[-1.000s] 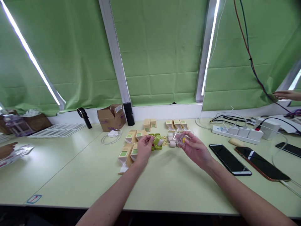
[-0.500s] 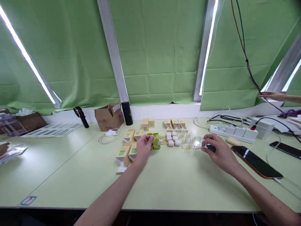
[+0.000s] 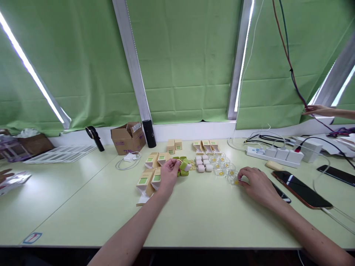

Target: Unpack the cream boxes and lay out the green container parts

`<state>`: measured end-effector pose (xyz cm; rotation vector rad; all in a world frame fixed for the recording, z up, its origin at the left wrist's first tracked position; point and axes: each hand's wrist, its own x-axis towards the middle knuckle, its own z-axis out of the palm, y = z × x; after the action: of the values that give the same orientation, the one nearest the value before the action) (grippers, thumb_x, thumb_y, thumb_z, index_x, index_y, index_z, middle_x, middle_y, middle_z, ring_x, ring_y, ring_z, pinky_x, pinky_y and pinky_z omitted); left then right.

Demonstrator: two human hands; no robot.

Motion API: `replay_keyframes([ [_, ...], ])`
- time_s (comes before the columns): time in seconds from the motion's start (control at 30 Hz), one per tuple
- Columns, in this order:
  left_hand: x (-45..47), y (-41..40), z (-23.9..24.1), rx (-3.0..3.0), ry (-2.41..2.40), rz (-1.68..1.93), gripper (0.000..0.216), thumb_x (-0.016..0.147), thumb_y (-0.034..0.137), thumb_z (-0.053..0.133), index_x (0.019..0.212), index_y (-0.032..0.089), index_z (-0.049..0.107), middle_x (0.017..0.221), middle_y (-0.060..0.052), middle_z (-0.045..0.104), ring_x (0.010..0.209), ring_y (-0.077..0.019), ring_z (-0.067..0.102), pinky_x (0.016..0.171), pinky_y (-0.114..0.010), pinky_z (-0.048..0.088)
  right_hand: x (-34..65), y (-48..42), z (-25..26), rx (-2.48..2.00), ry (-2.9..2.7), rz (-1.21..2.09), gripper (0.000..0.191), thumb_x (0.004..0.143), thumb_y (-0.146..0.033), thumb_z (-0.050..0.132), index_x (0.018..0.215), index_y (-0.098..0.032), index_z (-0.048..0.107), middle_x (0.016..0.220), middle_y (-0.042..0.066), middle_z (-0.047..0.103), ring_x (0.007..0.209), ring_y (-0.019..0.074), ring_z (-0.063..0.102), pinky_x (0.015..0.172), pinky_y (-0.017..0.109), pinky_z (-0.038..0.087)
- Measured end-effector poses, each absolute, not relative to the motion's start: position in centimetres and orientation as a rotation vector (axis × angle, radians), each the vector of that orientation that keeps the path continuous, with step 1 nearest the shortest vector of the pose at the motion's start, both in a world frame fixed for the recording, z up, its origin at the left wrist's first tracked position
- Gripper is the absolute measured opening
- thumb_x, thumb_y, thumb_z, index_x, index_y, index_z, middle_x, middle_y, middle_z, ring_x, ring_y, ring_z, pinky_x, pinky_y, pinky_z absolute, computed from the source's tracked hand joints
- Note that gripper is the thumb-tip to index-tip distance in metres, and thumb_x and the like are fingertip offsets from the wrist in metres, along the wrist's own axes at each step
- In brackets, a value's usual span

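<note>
My left hand (image 3: 169, 174) is closed, pinching by a small loop a green case-like piece (image 3: 183, 164) with a pale pink part. Several similar green pieces (image 3: 184, 173) lie just beneath it. My right hand (image 3: 255, 183) has its fingertips closed on the rim of a small clear container (image 3: 232, 179) with a yellow spot, low at the table. It is nearest in a group of clear containers (image 3: 221, 166). Pale pink rounded blocks (image 3: 201, 168) stand in rows left of that group. Small yellow squares (image 3: 192, 164) lie between the blocks and the green pieces.
Open kraft boxes (image 3: 144, 183) with green windows flank my left forearm; more small boxes (image 3: 205, 145) stand behind. A carton (image 3: 128, 138), black bottle (image 3: 149, 133), power strip (image 3: 274, 156) and phones (image 3: 302, 189) lie around. Another person's hand (image 3: 318, 110) holds cables at right.
My right hand has lowered the clear container toward me, from just above the table to the near side of the group. My left hand stays in place with the green piece.
</note>
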<state>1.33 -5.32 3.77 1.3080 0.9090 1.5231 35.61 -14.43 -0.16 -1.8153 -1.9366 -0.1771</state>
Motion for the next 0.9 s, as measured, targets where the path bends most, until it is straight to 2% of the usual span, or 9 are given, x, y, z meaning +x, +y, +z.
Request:
replay_keyframes([
  [0.17, 1.3, -5.4, 3.8, 1.308, 0.902, 1.522, 0.036, 0.072, 0.046, 0.085, 0.081, 0.015, 0.07, 0.077, -0.003, 0.07, 0.07, -0.0124, 0.062, 0.066, -0.024, 0.052, 35.6, -14.4, -0.4, -1.869, -1.928, -0.199, 0.012, 0.085, -0.025, 0.054, 0.087, -0.026, 0.065, 0.103, 0.008, 0.072, 0.096, 0.0311, 0.062, 0.08, 0.043, 0.042],
  [0.23, 1.3, -5.4, 3.8, 1.306, 0.903, 1.518, 0.036, 0.073, 0.046, 0.084, 0.081, 0.015, 0.07, 0.077, -0.002, 0.069, 0.069, -0.0123, 0.062, 0.066, -0.024, 0.052, 35.6, -14.4, -0.4, -1.855, -1.908, -0.217, 0.013, 0.085, -0.027, 0.055, 0.095, -0.026, 0.065, 0.108, 0.009, 0.071, 0.099, 0.0321, 0.061, 0.083, 0.044, 0.043],
  [0.37, 1.4, -5.5, 3.8, 1.27, 0.898, 1.5, 0.039, 0.07, 0.047, 0.086, 0.08, 0.014, 0.068, 0.075, -0.002, 0.068, 0.067, -0.0121, 0.061, 0.064, -0.023, 0.051, 35.1, -14.5, 0.6, -1.768, -1.779, -0.311, 0.041, 0.082, -0.032, 0.062, 0.123, -0.027, 0.058, 0.13, 0.011, 0.062, 0.115, 0.0368, 0.055, 0.09, 0.047, 0.044],
  [0.47, 1.5, -5.6, 3.7, 1.204, 0.878, 1.448, 0.038, 0.068, 0.044, 0.088, 0.079, 0.014, 0.068, 0.074, -0.002, 0.068, 0.065, -0.0114, 0.06, 0.063, -0.023, 0.05, 33.3, -14.5, 2.5, -1.654, -1.738, -0.346, 0.045, 0.085, -0.033, 0.061, 0.13, -0.028, 0.054, 0.137, 0.012, 0.058, 0.123, 0.0383, 0.051, 0.095, 0.05, 0.043],
  [0.63, 1.5, -5.8, 3.5, 1.043, 0.755, 1.28, 0.031, 0.064, 0.033, 0.088, 0.076, 0.013, 0.069, 0.074, -0.004, 0.069, 0.062, -0.0132, 0.062, 0.062, -0.027, 0.051, 27.2, -13.9, 5.6, -1.324, -1.881, -0.295, 0.05, 0.09, -0.024, 0.06, 0.138, -0.026, 0.048, 0.14, 0.011, 0.06, 0.13, 0.034, 0.052, 0.104, 0.053, 0.044],
  [0.73, 1.4, -5.7, 3.5, 0.969, 0.752, 1.221, 0.025, 0.061, 0.025, 0.084, 0.076, 0.012, 0.07, 0.074, -0.007, 0.071, 0.061, -0.0159, 0.064, 0.06, -0.028, 0.051, 23.3, -12.9, 6.2, -1.134, -1.909, -0.362, 0.048, 0.09, -0.016, 0.059, 0.137, -0.024, 0.051, 0.135, 0.012, 0.065, 0.126, 0.0327, 0.058, 0.104, 0.053, 0.048],
  [0.9, 1.5, -5.7, 3.4, 0.946, 0.726, 1.173, 0.012, 0.06, 0.018, 0.075, 0.067, 0.012, 0.067, 0.06, -0.003, 0.065, 0.054, -0.0142, 0.06, 0.053, -0.026, 0.046, 19.3, -11.1, 5.2, -0.874, -2.055, -0.475, 0.046, 0.092, -0.008, 0.052, 0.136, -0.022, 0.054, 0.134, 0.011, 0.067, 0.129, 0.0289, 0.058, 0.104, 0.048, 0.052],
])
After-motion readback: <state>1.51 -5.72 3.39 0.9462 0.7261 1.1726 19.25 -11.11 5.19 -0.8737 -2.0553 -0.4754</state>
